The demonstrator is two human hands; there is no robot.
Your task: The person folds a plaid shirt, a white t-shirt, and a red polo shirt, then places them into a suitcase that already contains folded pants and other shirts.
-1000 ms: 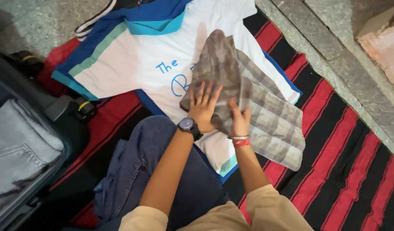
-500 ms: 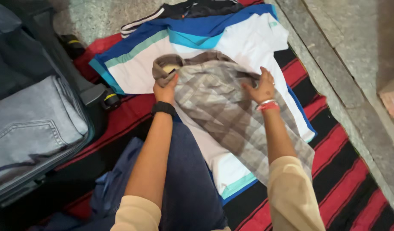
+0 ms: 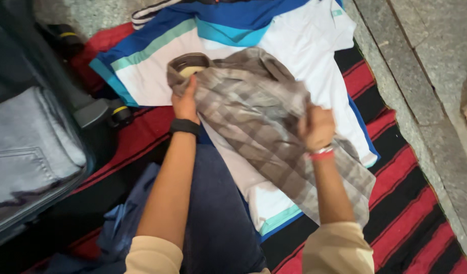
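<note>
While spread over a white and blue T-shirt (image 3: 304,45), a grey checked shirt (image 3: 253,122) is gripped by both hands.
Its collar end is pinched by the left hand (image 3: 185,101); a bunched fold is clenched in the right hand (image 3: 317,127), which is nearer its middle. Its long axis runs from collar, upper left, to hem, lower right, across a red-and-black striped mat (image 3: 411,203); an open suitcase (image 3: 35,152) lies left.
</note>
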